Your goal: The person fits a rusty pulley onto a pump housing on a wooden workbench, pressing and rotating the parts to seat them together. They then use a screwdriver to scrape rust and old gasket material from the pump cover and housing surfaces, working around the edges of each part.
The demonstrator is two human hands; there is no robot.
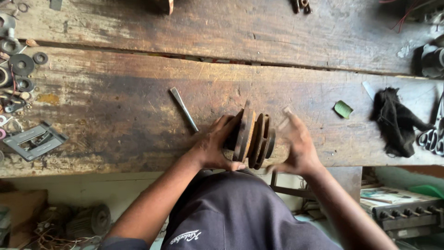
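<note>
Pulley (253,139), rusty grooved metal with several stacked discs, stands on edge at the near edge of the worn wooden bench (138,106), right above the person's lap. Left hand (217,146) wraps its left face, fingers curled over the rim and thumb under it, gripping firm. Right hand (296,148) sits just right of the pulley, motion-blurred; fingers look pinched on a small pale piece near the pulley's right side, but whether they clasp it or the pulley itself cannot be told. Thin flat metal strip (183,109) lies up-left of the pulley, near but apart, angled diagonally. Bare scratched planks open out left of the pulley and beyond it, up to a long crack between boards. Small green scrap (343,109) lies right of the pulley, well apart; a black fuzzy rag (395,121) lies further right, with scissors (432,134) at the frame edge past it. Far left of the pulley: a scatter of dark washers (22,64) and a grey flat bracket (34,140) near the bench's front edge. Bench surface dark, stained, grainy.
</note>
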